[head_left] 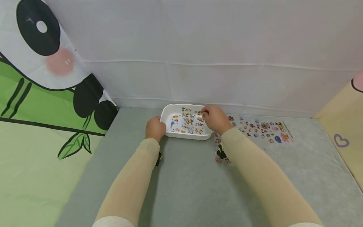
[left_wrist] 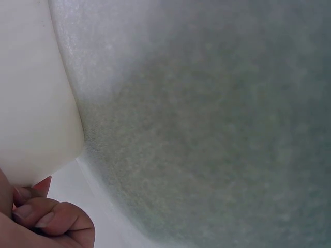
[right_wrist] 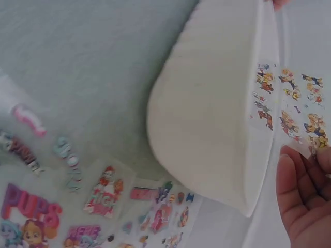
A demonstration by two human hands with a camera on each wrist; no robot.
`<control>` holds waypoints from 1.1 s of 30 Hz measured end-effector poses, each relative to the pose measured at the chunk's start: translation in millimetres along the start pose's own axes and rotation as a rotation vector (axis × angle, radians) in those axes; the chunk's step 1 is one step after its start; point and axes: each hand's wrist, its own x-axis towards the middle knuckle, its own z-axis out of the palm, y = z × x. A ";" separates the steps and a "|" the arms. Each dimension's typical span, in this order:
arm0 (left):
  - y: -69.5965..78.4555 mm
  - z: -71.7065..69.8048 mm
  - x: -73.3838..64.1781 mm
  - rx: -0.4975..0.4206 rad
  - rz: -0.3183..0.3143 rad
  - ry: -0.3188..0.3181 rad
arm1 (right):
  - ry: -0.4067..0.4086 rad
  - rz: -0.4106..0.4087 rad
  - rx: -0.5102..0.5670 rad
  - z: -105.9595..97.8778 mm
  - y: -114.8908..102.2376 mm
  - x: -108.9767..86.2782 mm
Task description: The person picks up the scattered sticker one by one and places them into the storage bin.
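A white plastic tray [head_left: 187, 136] stands at the back of the table. My left hand [head_left: 155, 128] grips its left end, with curled fingers close to the corner in the left wrist view. My right hand [head_left: 215, 119] is over the tray's right end. Between thumb and fingers it pinches the edge of a clear sticker sheet [right_wrist: 289, 103] printed with small cartoon dogs. The sheet lies across the tray's opening in the head view. Other small stickers [head_left: 175, 120] show on the left side of the tray.
Several more sticker sheets [head_left: 265, 129] lie on the grey table [head_left: 193, 189] to the right of the tray, some partly under my right arm. A pale cloth wall [head_left: 198, 82] rises just behind the tray. Printed cartoon panels [head_left: 37, 132] flank the table.
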 end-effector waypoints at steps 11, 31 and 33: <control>2.2 -2.0 -2.9 0.007 0.011 0.010 | -0.098 -0.070 -0.168 5.1 3.4 -5.2; 1.2 -0.6 -3.0 -0.015 -0.003 0.000 | -0.049 -0.091 -0.252 2.9 35.1 -12.4; 1.1 -0.7 -2.5 -0.012 0.001 0.002 | -0.045 -0.092 -0.236 2.2 35.7 -14.8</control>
